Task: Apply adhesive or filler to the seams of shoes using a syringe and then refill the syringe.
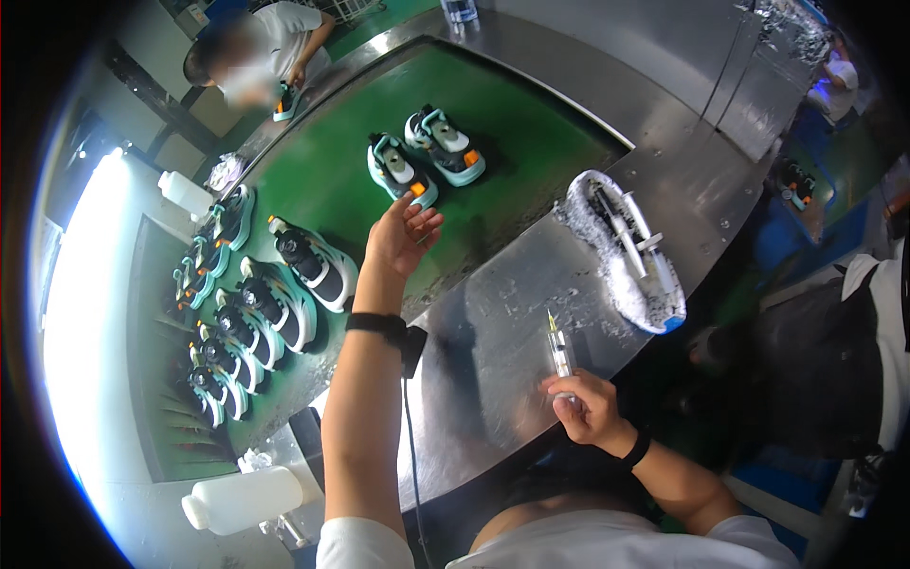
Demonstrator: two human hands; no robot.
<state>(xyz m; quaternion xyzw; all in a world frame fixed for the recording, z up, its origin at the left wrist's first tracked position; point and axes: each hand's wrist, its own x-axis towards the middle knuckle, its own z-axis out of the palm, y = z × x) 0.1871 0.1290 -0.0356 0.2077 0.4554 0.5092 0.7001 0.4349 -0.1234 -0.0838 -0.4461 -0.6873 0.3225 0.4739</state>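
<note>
My left hand [403, 235] is stretched out over the green belt [322, 180], fingers apart and holding nothing, just short of a teal and white shoe [402, 171] with an orange tab. A second teal shoe [445, 145] lies beside it. My right hand [586, 408] is closed around a syringe [558, 349] with a yellow tip pointing up, held over the metal counter [493, 332].
Several black, white and teal shoes [275, 294] are lined up at the belt's left side. A white tray [626, 251] with syringes lies on the counter. White plastic bottles [242, 498] [185, 192] stand at the left. Another person [256, 52] handles a shoe at the far end.
</note>
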